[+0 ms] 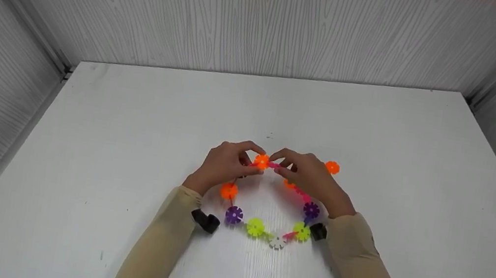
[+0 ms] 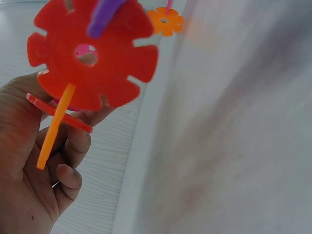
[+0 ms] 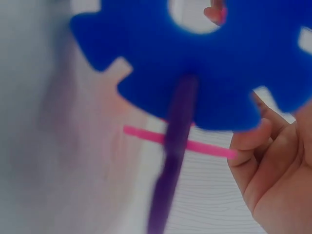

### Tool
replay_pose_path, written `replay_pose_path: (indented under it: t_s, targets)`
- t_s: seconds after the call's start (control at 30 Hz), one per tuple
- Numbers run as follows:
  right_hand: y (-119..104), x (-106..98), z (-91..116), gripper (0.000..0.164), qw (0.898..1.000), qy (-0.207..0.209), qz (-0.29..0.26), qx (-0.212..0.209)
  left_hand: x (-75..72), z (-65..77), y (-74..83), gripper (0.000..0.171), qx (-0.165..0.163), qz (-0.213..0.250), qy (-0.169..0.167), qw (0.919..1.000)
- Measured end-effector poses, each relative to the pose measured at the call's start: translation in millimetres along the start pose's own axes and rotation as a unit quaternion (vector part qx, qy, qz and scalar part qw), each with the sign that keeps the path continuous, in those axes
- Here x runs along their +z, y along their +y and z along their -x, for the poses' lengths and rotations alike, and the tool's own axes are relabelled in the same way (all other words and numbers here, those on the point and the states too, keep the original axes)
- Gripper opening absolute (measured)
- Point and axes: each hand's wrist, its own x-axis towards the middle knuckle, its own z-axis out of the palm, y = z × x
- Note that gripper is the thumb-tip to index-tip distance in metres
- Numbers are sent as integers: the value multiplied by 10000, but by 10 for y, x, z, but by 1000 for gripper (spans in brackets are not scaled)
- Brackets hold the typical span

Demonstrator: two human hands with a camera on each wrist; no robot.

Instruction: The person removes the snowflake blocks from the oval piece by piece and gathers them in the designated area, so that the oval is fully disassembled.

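Notched plastic snowflake discs, linked edge to edge, form a chain that curves below both hands in the head view. At its top, my left hand point(image 1: 228, 162) pinches around an orange disc point(image 1: 262, 161) between thumb and forefinger. My right hand point(image 1: 311, 175) pinches a pink disc point(image 1: 274, 165) beside it, seen edge-on and touching the orange one. A red disc point(image 2: 97, 53) with an orange one point(image 2: 56, 126) slotted in hangs before the left hand's camera. Close to the right wrist camera are a blue disc point(image 3: 156, 92) and a purple disc point(image 3: 170, 156).
Lower in the loop are a purple disc point(image 1: 234, 215), yellow-green discs point(image 1: 256, 228) and a whitish disc point(image 1: 277, 242). Another orange disc point(image 1: 332, 167) lies beyond the right hand. The white table point(image 1: 76, 156) meets wood-grain panels point(image 1: 266, 22) at the back and sides.
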Motion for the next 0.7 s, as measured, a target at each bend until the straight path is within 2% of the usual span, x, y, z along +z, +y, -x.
replay_pose_path:
  t_s: [0.33,0.57,0.7]
  targets:
    - [-10,10,9,24,9981,419,283,-346,-4,-9,-8,41,-4,108,-52,9999]
    - [13,26,25,20,9846,1104,829,-1071,-9,-7,-11,37,213,339,129,9991]
    - [15,21,32,20,9830,1249,817,-1066,-14,-20,-8,38,346,221,192,9990]
